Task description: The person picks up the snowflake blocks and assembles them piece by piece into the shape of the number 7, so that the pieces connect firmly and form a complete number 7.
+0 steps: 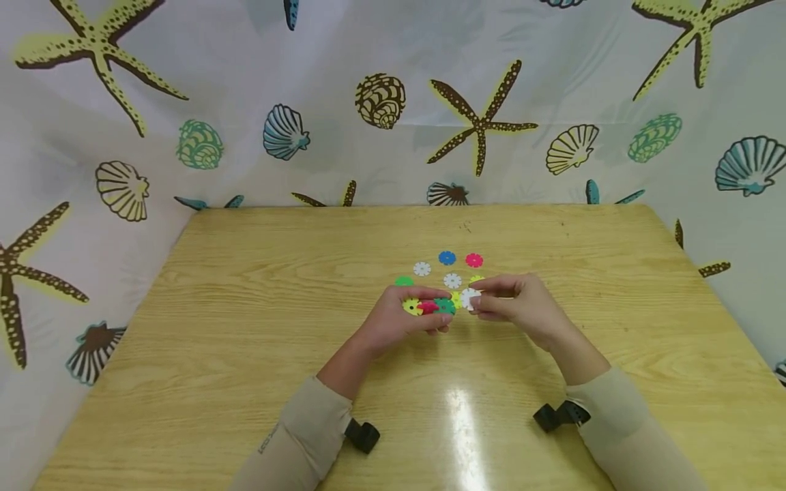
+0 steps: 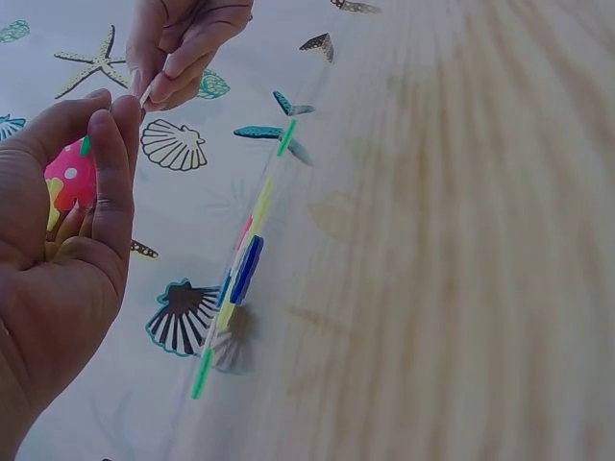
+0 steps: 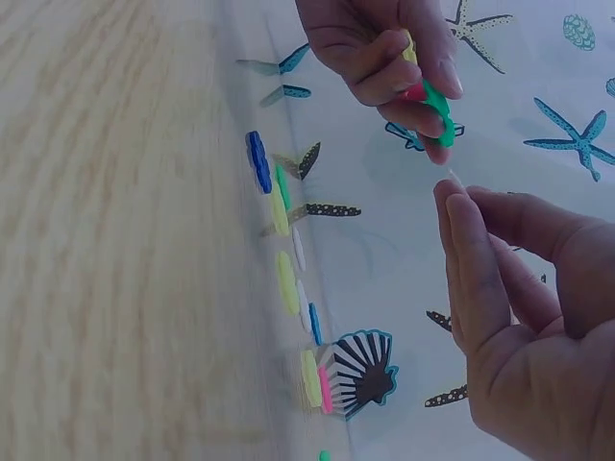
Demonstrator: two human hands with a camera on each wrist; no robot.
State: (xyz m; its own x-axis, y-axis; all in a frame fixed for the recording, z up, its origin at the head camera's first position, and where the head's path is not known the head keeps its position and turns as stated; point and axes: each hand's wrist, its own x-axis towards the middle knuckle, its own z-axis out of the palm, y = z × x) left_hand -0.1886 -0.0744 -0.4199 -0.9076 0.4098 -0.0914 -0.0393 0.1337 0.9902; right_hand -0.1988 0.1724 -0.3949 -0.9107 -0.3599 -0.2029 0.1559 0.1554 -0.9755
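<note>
My left hand (image 1: pixel 391 319) holds a short row of joined notched plastic discs: a yellow disc (image 1: pixel 410 307), a red disc (image 1: pixel 428 307) and a green disc (image 1: pixel 443 307). The green disc (image 3: pixel 441 117) stands at the end nearest my other hand. Thumb and fingers of my right hand (image 1: pixel 529 305) pinch a white disc (image 1: pixel 469 299), seen edge-on between the fingertips in the right wrist view. A small gap parts the white disc from the green one there. Between the two hands, another yellow disc (image 1: pixel 456 299) shows in the head view.
Beyond the hands, loose discs lie flat on the wooden table (image 1: pixel 258 327): blue (image 1: pixel 447 258), pink (image 1: pixel 474 260), two white (image 1: pixel 421 269), light green (image 1: pixel 404 280) and yellow (image 1: pixel 476 278). A patterned cloth (image 1: pixel 233 82) hangs behind the table and at both sides.
</note>
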